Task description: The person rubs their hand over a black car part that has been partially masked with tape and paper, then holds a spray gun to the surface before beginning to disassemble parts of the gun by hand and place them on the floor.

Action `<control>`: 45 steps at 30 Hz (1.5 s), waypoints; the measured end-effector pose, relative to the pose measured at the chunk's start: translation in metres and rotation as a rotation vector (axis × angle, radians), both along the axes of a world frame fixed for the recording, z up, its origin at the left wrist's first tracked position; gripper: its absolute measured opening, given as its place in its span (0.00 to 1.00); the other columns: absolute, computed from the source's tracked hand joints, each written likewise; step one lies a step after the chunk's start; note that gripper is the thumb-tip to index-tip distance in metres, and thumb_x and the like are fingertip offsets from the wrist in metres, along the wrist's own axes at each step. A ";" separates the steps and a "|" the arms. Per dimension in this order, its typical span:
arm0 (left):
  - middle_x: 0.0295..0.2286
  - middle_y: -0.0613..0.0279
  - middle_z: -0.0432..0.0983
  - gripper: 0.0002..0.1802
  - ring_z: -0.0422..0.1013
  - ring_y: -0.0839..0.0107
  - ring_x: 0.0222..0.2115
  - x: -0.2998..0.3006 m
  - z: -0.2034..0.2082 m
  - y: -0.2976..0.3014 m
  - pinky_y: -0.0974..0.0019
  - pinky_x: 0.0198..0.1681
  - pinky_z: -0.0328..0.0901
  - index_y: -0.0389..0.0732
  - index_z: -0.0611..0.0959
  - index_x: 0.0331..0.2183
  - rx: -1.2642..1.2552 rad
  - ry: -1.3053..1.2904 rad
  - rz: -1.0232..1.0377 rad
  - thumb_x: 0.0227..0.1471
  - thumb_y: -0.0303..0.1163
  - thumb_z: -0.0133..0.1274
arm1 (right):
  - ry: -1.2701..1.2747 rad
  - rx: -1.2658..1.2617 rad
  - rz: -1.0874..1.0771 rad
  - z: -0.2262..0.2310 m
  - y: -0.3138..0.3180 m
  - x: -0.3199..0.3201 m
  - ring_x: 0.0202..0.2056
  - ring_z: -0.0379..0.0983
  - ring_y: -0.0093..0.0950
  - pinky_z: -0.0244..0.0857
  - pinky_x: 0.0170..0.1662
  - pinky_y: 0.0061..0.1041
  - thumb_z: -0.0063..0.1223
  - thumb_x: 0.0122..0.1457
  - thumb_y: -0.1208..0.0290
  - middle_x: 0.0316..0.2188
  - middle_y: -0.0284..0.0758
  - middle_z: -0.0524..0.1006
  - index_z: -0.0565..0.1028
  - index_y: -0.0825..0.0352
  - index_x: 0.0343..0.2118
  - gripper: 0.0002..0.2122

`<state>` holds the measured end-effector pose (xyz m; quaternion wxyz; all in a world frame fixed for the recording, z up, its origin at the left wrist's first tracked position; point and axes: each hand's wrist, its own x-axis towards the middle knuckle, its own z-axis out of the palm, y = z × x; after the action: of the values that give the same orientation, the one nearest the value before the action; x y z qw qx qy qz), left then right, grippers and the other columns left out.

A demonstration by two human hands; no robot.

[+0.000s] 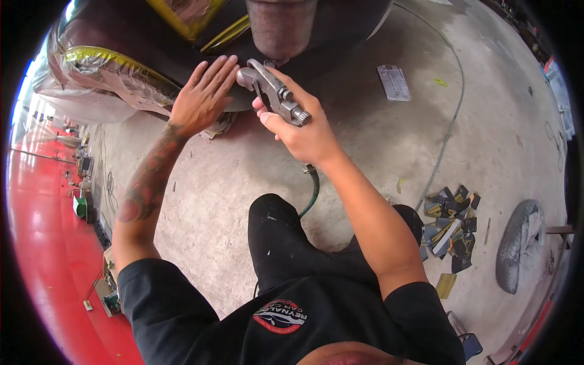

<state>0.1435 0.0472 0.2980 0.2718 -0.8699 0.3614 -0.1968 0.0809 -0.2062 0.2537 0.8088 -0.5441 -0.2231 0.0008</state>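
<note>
My right hand [307, 131] is wrapped around the grip of a silver spray gun [267, 88]. A greyish metal cup [283, 30] is mounted on the gun, and a green air hose [315, 188] hangs from the handle's lower end. Beside the gun's nozzle end, my left hand [205, 94] is held flat, fingers stretched out, close against the lower edge of a dark car body [137, 33]. Whether the palm touches the panel is hard to see. Yellow masking tape [112, 56] and clear plastic sheeting [91, 103] cover parts of the car.
On the concrete floor lie a heap of used sandpaper pieces [450, 228] and a folded printed sheet [394, 83]. A thin hose [457, 106] runs along the right. Beyond the heap stands a wrapped, tyre-shaped thing [518, 246]. A red wall [55, 261] is at the left.
</note>
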 end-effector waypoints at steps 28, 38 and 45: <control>0.68 0.65 0.48 0.39 0.45 0.66 0.69 -0.018 -0.108 0.019 0.50 0.70 0.41 0.43 0.60 0.66 0.102 -0.008 0.114 0.56 0.39 0.50 | 0.099 -0.099 -0.154 -0.071 -0.008 -0.018 0.36 0.76 0.22 0.70 0.43 0.24 0.51 0.56 0.80 0.38 0.35 0.79 0.67 0.60 0.62 0.28; 0.68 0.67 0.50 0.44 0.47 0.71 0.68 -0.010 -0.088 0.007 0.50 0.69 0.43 0.45 0.61 0.67 0.018 -0.049 0.112 0.51 0.44 0.56 | 0.053 -0.119 -0.087 -0.079 0.003 -0.024 0.41 0.78 0.29 0.69 0.48 0.28 0.50 0.56 0.81 0.42 0.43 0.79 0.66 0.63 0.62 0.28; 0.67 0.67 0.52 0.44 0.49 0.70 0.68 -0.012 -0.081 0.025 0.49 0.68 0.44 0.45 0.61 0.66 0.030 0.058 0.021 0.51 0.43 0.58 | -0.042 -0.087 -0.058 -0.065 -0.001 -0.026 0.44 0.78 0.31 0.69 0.50 0.29 0.50 0.55 0.83 0.47 0.45 0.78 0.66 0.65 0.62 0.29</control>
<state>0.1312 0.0727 0.2168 0.2763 -0.8748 0.3629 -0.1635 0.0551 -0.2068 0.1887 0.7792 -0.5850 -0.2237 -0.0244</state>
